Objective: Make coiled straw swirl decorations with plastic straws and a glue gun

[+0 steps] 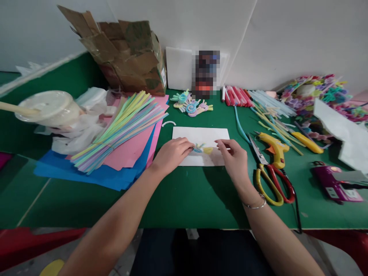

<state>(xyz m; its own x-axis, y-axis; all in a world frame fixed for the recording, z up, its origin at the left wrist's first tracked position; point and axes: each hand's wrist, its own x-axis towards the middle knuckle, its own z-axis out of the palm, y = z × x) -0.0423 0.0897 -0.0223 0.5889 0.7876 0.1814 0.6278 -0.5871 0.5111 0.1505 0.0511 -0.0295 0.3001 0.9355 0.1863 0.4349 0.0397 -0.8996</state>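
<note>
On a white sheet (189, 132) in front of me lies a small shape of bent pipe cleaners, a blue and green part (198, 148) at left and a yellow part (207, 150) at right. My left hand (174, 152) is closed, its fingertips pinching the left end of the blue part. To the right, my right hand (234, 158) is closed with thumb and forefinger together, just off the yellow part; what it holds, if anything, is too small to make out. A bracelet (255, 205) circles my right wrist.
At left, bundled pastel pipe cleaners (115, 132) rest on pink and blue sheets (92, 175). Finished pipe-cleaner shapes (191, 105) lie behind the white sheet. To the right are scissors (267, 172), a yellow glue gun (276, 149) and a purple power strip (335, 182). A cardboard box (135, 65) stands behind.
</note>
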